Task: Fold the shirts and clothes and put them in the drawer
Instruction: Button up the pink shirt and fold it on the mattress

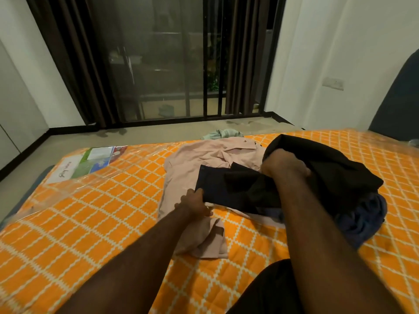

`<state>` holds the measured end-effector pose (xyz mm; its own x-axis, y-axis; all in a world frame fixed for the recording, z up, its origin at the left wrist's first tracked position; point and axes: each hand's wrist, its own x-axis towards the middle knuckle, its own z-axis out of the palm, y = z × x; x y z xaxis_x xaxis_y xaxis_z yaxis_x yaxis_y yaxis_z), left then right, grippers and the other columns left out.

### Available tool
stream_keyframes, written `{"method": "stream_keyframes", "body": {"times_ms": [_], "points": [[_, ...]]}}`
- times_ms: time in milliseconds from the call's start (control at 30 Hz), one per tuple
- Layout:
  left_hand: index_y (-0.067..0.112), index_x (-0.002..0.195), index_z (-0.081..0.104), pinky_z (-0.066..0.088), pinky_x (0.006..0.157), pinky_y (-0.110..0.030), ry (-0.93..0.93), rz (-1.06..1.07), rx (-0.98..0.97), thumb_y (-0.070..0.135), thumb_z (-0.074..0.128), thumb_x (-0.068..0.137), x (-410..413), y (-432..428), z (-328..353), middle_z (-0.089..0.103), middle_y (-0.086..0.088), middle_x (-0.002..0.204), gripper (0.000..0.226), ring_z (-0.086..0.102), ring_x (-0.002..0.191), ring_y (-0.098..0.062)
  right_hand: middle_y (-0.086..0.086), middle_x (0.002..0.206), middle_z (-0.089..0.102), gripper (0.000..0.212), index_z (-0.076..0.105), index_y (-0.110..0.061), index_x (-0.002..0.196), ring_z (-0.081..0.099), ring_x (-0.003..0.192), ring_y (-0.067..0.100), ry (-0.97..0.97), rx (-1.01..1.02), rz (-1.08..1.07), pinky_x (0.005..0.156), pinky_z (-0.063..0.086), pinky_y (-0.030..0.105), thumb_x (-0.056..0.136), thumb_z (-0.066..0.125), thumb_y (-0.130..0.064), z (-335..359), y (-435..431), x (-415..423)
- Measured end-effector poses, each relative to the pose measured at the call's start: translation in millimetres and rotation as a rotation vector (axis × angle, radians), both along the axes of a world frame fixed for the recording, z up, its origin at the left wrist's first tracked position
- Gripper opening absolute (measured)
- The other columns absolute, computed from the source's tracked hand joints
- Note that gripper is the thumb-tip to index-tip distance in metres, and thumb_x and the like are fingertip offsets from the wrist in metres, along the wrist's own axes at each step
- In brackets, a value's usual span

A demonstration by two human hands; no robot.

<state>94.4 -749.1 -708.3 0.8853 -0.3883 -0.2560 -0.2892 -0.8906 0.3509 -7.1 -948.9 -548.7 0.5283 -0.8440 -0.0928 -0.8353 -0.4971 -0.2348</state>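
Note:
A pile of clothes lies on the orange-checked mattress (90, 223). A pale pink shirt (192, 168) is spread flat underneath. On top of it lies a dark navy garment (217, 189), whose near left corner my left hand (195, 203) pinches. My right hand (283, 165) grips a bunched black garment (328, 164) at the right of the pile. A blue garment (362, 214) shows crumpled under the black one. No drawer is in view.
The mattress is wrapped in clear plastic, with a printed label (84, 165) at its far left. A light green cloth (223, 133) lies on the floor past the mattress edge. Beyond stand a glass sliding door (158, 64) with dark curtains and a dark headboard (399, 98) at right.

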Motion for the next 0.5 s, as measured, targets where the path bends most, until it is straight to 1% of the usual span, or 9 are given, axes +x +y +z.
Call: {"method": "stream_keyframes", "body": {"times_ms": [67,133,200,267,333,400,433,467,500], "points": [[0.028,0.141,0.039,0.039,0.108,-0.054,-0.042,0.054,0.006,0.054,0.074,0.083,-2,4,-8,0.036,-0.009,0.146,0.073,0.04,0.134,-0.035,0.01,0.118,0.063,0.037,0.061,-0.017,0.122,0.06,0.106,0.029,-0.118,-0.046,0.235,0.085,0.05,0.043,0.091,0.068,-0.036,5,40,14],[0.029,0.144,0.034,0.032,0.11,-0.056,-0.089,0.13,0.014,0.054,0.068,0.087,-4,8,-11,0.031,-0.008,0.151,0.071,0.032,0.139,-0.036,0.004,0.107,0.064,0.032,0.064,-0.019,0.115,0.058,0.091,0.022,-0.126,0.012,0.468,0.072,0.05,0.036,0.09,0.07,-0.038,-11,73,32],[0.028,0.147,0.031,0.029,0.111,-0.056,-0.098,0.197,0.06,0.056,0.067,0.087,-3,19,-16,0.028,-0.01,0.153,0.075,0.028,0.142,-0.038,0.003,0.104,0.066,0.032,0.066,-0.018,0.112,0.059,0.088,0.02,0.041,0.111,0.657,0.073,0.051,0.036,0.089,0.071,-0.04,-43,98,51],[0.03,0.143,0.037,0.032,0.109,-0.056,-0.091,0.212,0.089,0.064,0.066,0.083,5,37,-26,0.034,-0.01,0.149,0.074,0.032,0.14,-0.038,0.005,0.105,0.066,0.033,0.067,-0.014,0.114,0.062,0.091,0.02,0.218,0.193,0.742,0.079,0.054,0.037,0.091,0.071,-0.038,-76,116,66],[0.034,0.13,0.05,0.038,0.105,-0.051,-0.101,0.165,0.079,0.066,0.064,0.083,13,56,-34,0.045,-0.008,0.139,0.058,0.042,0.131,-0.034,0.006,0.099,0.064,0.031,0.067,-0.01,0.116,0.062,0.087,0.021,0.324,0.269,0.745,0.077,0.054,0.035,0.092,0.071,-0.03,-101,127,73],[0.037,0.108,0.062,0.043,0.1,-0.046,-0.142,0.094,0.042,0.063,0.067,0.084,17,69,-39,0.056,-0.004,0.125,0.036,0.049,0.12,-0.029,0.006,0.093,0.062,0.025,0.067,-0.01,0.111,0.061,0.08,0.019,0.397,0.311,0.74,0.07,0.052,0.033,0.091,0.072,-0.023,-119,132,77],[0.036,0.097,0.064,0.045,0.096,-0.045,-0.153,0.081,0.022,0.06,0.069,0.085,16,73,-40,0.059,-0.001,0.118,0.027,0.051,0.115,-0.027,0.004,0.091,0.061,0.025,0.067,-0.01,0.111,0.059,0.078,0.018,0.421,0.315,0.744,0.067,0.05,0.033,0.09,0.073,-0.022,-124,134,77],[0.034,0.087,0.063,0.048,0.093,-0.045,-0.157,0.075,-0.016,0.056,0.07,0.086,13,75,-40,0.062,0.001,0.111,0.023,0.054,0.109,-0.026,0.002,0.09,0.061,0.029,0.068,-0.009,0.116,0.059,0.078,0.017,0.42,0.32,0.754,0.067,0.048,0.033,0.09,0.072,-0.022,-129,134,78],[0.031,0.08,0.06,0.051,0.088,-0.045,-0.146,0.076,-0.081,0.052,0.069,0.088,11,78,-41,0.065,0.002,0.103,0.024,0.057,0.103,-0.025,0.001,0.092,0.061,0.032,0.068,-0.007,0.121,0.059,0.08,0.017,0.388,0.338,0.762,0.069,0.047,0.033,0.091,0.07,-0.02,-133,135,78]]}}
